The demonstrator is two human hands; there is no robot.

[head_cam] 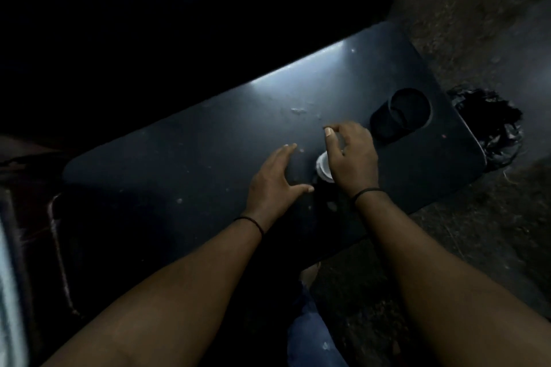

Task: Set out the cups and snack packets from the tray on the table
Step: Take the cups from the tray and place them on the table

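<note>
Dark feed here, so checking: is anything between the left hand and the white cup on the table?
Nothing visible. The left hand lies open on the table just left of the white cup, with only bare tabletop between. The right hand is over the cup from the other side, hiding most of it.

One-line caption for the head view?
Right hand over a white cup on the dark table; left hand open beside it.

I see a very dim, grainy picture. A pale glare streaks the far edge of the table [208,140]; beyond the table everything drops to black. Nearer than the table, the forearms blur softly, and the table's edges bow from wide-angle distortion.
</note>
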